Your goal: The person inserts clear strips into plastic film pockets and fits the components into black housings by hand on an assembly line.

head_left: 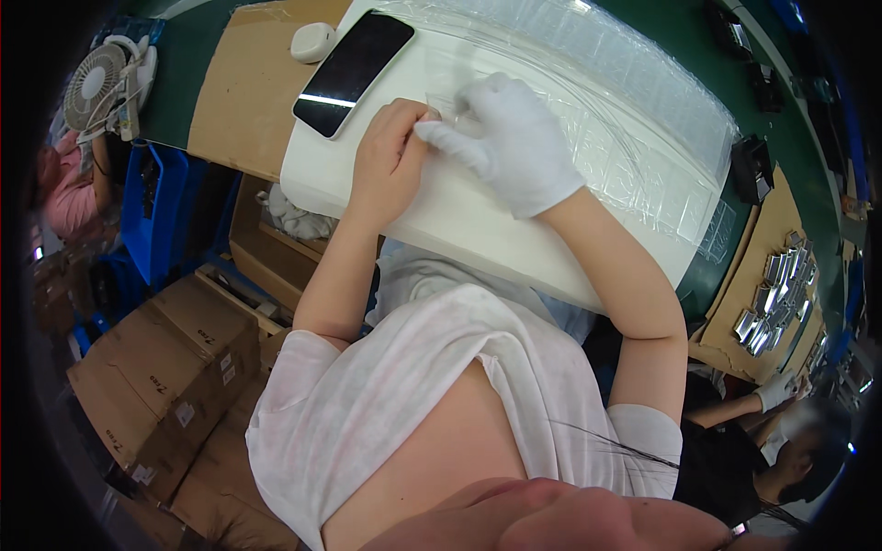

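Bare and curled closed, my left hand [390, 156] rests over the white work surface [478, 225]. My right hand [519, 142] wears a white glove; its fingers bend inward and its thumb meets the left fingertips. Whatever lies between the fingers is too small or hidden to make out. Just beyond the left hand lies a phone [356, 69] with a dark screen and a pale edge. A small white rounded case [313, 42] sits beside the phone's far end. Clear plastic wrapping with rows of pockets [643, 96] spreads to the right of my gloved hand.
Brown cardboard [243, 73] covers the table's left part. A fan [96, 83] and blue bin [156, 220] stand left, above stacked cartons [165, 367]. At right are a black part [753, 170], shiny metal pieces [776, 294] and a co-worker's gloved hand [777, 390].
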The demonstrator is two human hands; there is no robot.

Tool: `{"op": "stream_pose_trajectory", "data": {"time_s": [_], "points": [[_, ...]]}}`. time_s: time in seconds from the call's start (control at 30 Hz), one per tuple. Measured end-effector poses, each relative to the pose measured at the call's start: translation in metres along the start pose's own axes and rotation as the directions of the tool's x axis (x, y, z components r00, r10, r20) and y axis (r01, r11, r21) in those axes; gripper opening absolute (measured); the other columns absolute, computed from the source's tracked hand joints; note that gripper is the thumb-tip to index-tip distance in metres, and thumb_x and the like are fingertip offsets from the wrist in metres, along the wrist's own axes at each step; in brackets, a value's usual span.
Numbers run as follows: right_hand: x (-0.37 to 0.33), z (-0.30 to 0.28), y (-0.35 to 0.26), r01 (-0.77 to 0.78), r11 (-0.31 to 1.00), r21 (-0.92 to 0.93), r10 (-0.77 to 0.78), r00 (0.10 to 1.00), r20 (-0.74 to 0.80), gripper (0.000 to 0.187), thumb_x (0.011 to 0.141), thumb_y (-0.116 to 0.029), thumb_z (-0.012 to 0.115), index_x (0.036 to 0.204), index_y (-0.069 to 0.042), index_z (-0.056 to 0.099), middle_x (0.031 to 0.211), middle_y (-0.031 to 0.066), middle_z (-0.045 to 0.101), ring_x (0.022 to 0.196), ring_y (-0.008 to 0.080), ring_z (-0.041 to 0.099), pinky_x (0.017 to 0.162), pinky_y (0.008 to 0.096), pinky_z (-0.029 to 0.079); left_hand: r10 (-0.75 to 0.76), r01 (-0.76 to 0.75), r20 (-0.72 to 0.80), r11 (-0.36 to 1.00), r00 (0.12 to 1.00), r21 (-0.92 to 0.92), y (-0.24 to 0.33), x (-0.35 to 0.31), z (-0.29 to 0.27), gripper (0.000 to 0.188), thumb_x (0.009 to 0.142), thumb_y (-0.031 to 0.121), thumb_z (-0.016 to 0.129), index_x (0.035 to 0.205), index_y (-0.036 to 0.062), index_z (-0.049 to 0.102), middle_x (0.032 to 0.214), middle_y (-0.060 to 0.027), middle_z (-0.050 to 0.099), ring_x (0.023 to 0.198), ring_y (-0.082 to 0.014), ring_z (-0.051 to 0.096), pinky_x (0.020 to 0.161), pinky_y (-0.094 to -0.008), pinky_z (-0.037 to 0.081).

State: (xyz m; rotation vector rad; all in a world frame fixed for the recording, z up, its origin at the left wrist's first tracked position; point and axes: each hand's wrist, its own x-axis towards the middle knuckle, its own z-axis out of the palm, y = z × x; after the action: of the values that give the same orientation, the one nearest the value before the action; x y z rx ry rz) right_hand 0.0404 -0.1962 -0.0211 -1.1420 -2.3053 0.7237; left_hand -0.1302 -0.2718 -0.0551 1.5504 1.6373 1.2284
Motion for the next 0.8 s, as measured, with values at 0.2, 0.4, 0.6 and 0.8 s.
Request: {"op": "stream_pose_trajectory", "data": {"time_s": [0.2,0.4,0.6,0.8], "points": [[0.010,0.004,0.029,0.057,0.986,-0.153,-0.055,0.998,0.022,0.036,0.097,-0.039,0.062,0.097,-0.004,0.069,0.094,0.0118,0.063,0.081,0.0302,0.058,0.078,0.0380,0.048,-0.045,0.051,-0.057,0.993,0.997,0.108,-0.001,-0.003,-0.004,0.013,0.101,0.011,0.054,0.100,0.0019,0.063,0.095,-0.0064,0.063,0.085,-0.0215,0.055,0.077,-0.0296,0.043],[0.006,-0.022,0.017,-0.185,0.978,0.095,0.181,0.982,0.054,0.043,0.097,-0.042,0.061,0.089,-0.001,0.066,0.083,0.0131,0.058,0.076,0.0282,0.056,0.076,0.0382,0.047,-0.062,0.069,-0.064,0.992,0.996,0.109,0.003,0.000,-0.004,0.013,0.101,0.011,0.055,0.099,0.0025,0.065,0.098,-0.0055,0.063,0.087,-0.0223,0.055,0.078,-0.0303,0.044],[0.009,0.015,-0.008,0.134,0.987,-0.085,-0.134,0.991,0.009,0.040,0.099,-0.040,0.059,0.088,-0.002,0.066,0.085,0.0139,0.061,0.078,0.0324,0.059,0.074,0.0399,0.048,-0.037,0.040,-0.034,0.994,0.999,0.105,0.001,-0.002,-0.001,0.014,0.101,0.012,0.055,0.097,0.0024,0.065,0.101,-0.0047,0.063,0.090,-0.0224,0.055,0.081,-0.0309,0.044],[0.010,0.013,0.008,0.152,0.942,-0.300,-0.133,0.988,0.083,0.034,0.100,-0.035,0.058,0.090,-0.003,0.066,0.087,0.0128,0.063,0.080,0.0350,0.061,0.075,0.0420,0.049,-0.066,0.070,-0.025,0.979,0.997,0.191,0.005,-0.001,-0.004,0.015,0.101,0.012,0.056,0.097,0.0022,0.066,0.103,-0.0057,0.062,0.093,-0.0231,0.055,0.084,-0.0313,0.044]]}}
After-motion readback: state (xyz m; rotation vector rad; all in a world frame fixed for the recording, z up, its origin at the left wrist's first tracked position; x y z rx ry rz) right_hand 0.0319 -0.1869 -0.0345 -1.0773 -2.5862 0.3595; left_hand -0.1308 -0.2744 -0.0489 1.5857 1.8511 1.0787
